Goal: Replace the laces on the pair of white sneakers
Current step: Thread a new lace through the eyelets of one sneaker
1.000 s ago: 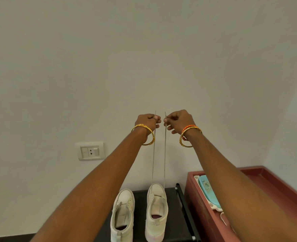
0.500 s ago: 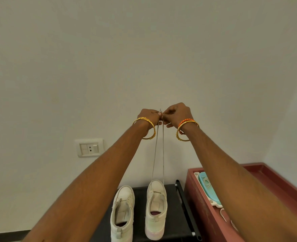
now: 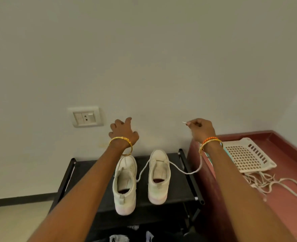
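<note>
Fingers of our right hand (image 3: 202, 128) are curled, and the thumb and first finger pinch the tip of a white lace (image 3: 186, 172); the small hard end sticks out to the left of the fingers. From this hand the lace hangs down behind our wrist, sags in a loose curve over the right rail of the black rack (image 3: 172, 205), and goes into the front part of the right sneaker (image 3: 159, 177). Its other end comes out on the left side of the same shoe and drops down into the gap between the two shoes, close to the left sneaker (image 3: 125, 186). Fingers of our left hand (image 3: 124, 131) are spread and relaxed and they hold nothing; the hand is in the air above the toe of the left sneaker, in front of the wall. Both sneakers stand side by side on the top of the rack, toes to the wall, heels to us. We see no lace in the left one. On the dark red surface (image 3: 284, 212) at the right lies a white perforated tray (image 3: 247, 155), and just beside it a loose heap of white laces (image 3: 275, 185). A white wall socket (image 3: 85, 118) is on the wall, left of our left hand. We wear gold bangles on both wrists.
</note>
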The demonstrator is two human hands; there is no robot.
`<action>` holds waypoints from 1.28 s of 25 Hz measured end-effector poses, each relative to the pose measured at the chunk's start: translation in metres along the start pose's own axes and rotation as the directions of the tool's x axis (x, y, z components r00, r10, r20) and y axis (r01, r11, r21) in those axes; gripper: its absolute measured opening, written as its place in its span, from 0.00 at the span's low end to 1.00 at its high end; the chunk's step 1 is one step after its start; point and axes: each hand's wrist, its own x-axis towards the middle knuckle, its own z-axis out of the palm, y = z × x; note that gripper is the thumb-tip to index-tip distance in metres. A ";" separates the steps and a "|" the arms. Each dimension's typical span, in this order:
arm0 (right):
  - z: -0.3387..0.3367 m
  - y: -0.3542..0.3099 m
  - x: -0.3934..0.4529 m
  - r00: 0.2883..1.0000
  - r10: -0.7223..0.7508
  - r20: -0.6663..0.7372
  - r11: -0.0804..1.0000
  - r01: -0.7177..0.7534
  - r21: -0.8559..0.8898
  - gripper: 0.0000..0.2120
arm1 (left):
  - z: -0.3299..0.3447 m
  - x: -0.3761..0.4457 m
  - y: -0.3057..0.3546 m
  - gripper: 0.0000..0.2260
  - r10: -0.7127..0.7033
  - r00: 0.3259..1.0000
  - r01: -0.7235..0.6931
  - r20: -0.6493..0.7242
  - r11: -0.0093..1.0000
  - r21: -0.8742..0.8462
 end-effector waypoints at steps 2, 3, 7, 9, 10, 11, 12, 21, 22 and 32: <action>0.020 0.047 -0.005 0.995 0.101 0.008 0.995 -0.101 -0.022 0.06 | 0.042 -0.003 -0.020 0.24 0.020 0.997 -0.023 0.074 0.999 0.043; 0.031 0.065 -0.009 0.987 0.157 0.029 0.987 -0.157 -0.034 0.07 | 0.061 -0.004 -0.025 0.21 0.057 0.991 -0.058 0.124 0.998 0.005; 0.073 0.103 -0.021 0.934 0.316 0.168 0.949 -0.314 -0.039 0.06 | 0.113 0.001 -0.020 0.16 0.112 0.963 -0.059 0.246 0.976 -0.211; 0.092 0.116 -0.028 0.883 0.346 0.318 0.938 -0.327 -0.115 0.13 | 0.137 0.010 -0.016 0.15 0.063 0.957 0.007 0.283 0.970 -0.242; 0.099 0.122 -0.032 0.864 0.351 0.362 0.936 -0.313 -0.161 0.17 | 0.148 0.013 -0.016 0.14 0.033 0.957 0.042 0.289 0.968 -0.247; 0.104 0.128 -0.036 0.862 0.351 0.365 0.934 -0.295 -0.201 0.19 | 0.158 0.015 -0.017 0.13 0.008 0.961 0.065 0.278 0.965 -0.254; 0.106 0.131 -0.040 0.879 0.334 0.341 0.938 -0.275 -0.210 0.18 | 0.165 0.016 -0.018 0.12 -0.012 0.969 0.081 0.248 0.959 -0.271; 0.097 0.142 -0.034 0.925 0.226 0.306 0.973 -0.201 -0.112 0.13 | 0.180 0.019 -0.027 0.04 -0.204 0.962 0.269 0.183 0.826 -0.494; 0.095 0.143 -0.033 0.923 0.220 0.316 0.975 -0.199 -0.100 0.14 | 0.180 0.018 -0.028 0.04 -0.208 0.960 0.275 0.185 0.819 -0.504; 0.084 0.130 -0.019 0.879 0.232 0.417 0.968 -0.250 -0.012 0.04 | 0.187 0.001 -0.028 0.14 -0.182 0.972 0.233 0.146 0.777 -0.585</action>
